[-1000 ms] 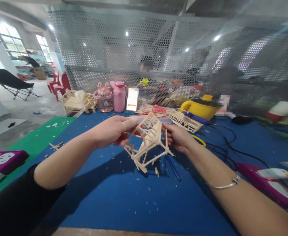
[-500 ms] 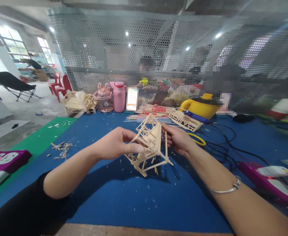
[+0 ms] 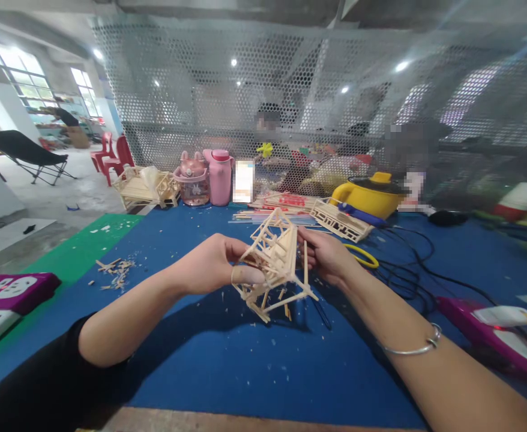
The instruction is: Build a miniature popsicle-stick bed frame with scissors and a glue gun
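Note:
A small model frame of pale wooden sticks [image 3: 281,258] is held tilted above the blue table mat [image 3: 200,366]. My left hand [image 3: 221,264] grips its left side, thumb in front and fingers partly hidden behind the sticks. On the far right side of the frame, my right hand [image 3: 324,255] is closed with its fingertips against the model; the sticks hide part of what they pinch. Beneath the frame lie a few loose stick pieces [image 3: 287,309] and a thin dark tool [image 3: 322,313].
Stick scraps [image 3: 116,273] lie on the left. Behind are another wooden model [image 3: 146,189], a pink bottle [image 3: 219,177], bundled sticks [image 3: 281,204], a flat wooden lattice piece [image 3: 340,221] and a yellow pot [image 3: 376,198]. Black cables [image 3: 407,270] run along the right, near a purple device [image 3: 484,330].
Both hands keep the same hold on the wooden frame. The whole view has shifted very slightly; nothing is taken up or let go.

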Demonstrator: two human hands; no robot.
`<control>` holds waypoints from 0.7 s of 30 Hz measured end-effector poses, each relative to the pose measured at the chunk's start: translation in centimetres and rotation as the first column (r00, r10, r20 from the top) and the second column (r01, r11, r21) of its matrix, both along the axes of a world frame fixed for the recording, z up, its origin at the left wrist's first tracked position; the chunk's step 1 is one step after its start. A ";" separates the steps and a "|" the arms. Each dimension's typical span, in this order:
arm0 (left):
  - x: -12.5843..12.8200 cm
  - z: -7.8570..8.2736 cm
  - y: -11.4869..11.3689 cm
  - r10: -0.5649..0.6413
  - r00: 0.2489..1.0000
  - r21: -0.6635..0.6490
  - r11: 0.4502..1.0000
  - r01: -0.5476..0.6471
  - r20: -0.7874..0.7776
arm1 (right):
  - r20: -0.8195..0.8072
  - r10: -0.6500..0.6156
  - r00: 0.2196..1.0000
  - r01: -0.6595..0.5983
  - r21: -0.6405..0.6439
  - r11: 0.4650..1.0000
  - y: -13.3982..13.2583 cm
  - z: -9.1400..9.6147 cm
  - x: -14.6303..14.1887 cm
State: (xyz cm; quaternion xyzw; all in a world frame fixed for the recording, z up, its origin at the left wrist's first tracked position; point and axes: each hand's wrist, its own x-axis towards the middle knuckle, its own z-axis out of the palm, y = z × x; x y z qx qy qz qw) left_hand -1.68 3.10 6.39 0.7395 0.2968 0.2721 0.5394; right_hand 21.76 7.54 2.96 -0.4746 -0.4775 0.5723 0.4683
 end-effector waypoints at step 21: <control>0.2 -0.3 -0.1 0.032 0.998 -0.015 0.999 -0.031 0.059 | 0.013 -0.054 0.998 0.053 0.059 0.997 -0.2 0.5 -0.1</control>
